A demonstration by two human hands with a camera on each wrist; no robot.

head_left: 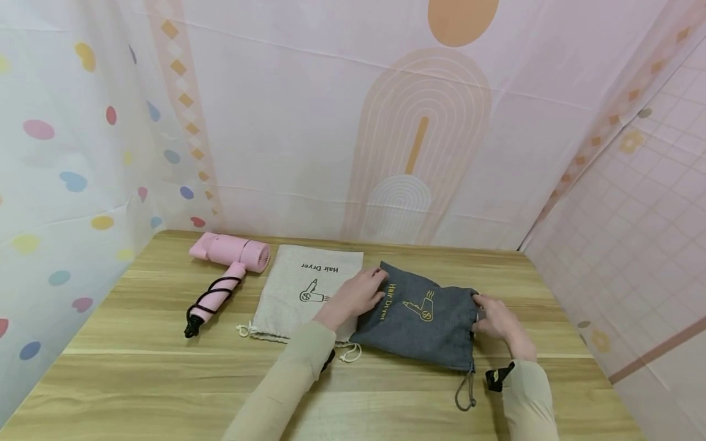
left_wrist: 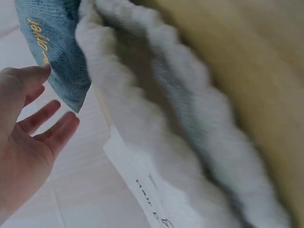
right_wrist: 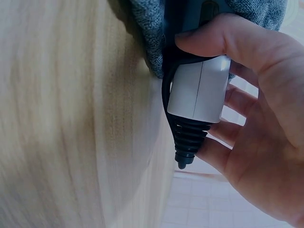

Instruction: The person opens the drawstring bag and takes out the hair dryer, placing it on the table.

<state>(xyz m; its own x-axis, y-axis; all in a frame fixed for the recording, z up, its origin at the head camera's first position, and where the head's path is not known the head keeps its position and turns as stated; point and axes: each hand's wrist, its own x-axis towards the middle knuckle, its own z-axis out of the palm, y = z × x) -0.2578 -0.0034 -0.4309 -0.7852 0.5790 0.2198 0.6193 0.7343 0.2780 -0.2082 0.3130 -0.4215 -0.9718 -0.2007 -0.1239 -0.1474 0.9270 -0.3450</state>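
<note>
A dark grey drawstring bag [head_left: 436, 340] with yellow "Hair Dryer" lettering lies on the table, bulging toward its right end. My right hand [head_left: 499, 318] is at the bag's mouth. In the right wrist view, its thumb and fingers grip the white handle of a hair dryer [right_wrist: 197, 90], with a black cord and ribbed cord sleeve at the end; the rest is hidden in the bag. My left hand [head_left: 355, 297] is by the bag's left end, fingers loosely bent. The left wrist view shows its thumb at the bag's corner [left_wrist: 64, 71], with no grip visible.
A cream drawstring bag [head_left: 287, 278] with black lettering lies flat, partly beneath my left arm. Left of it is a pink hair dryer [head_left: 226, 250], a black cord wound round its handle. Patterned curtains [head_left: 292, 122] stand behind the wooden table [head_left: 138, 373] and at both sides.
</note>
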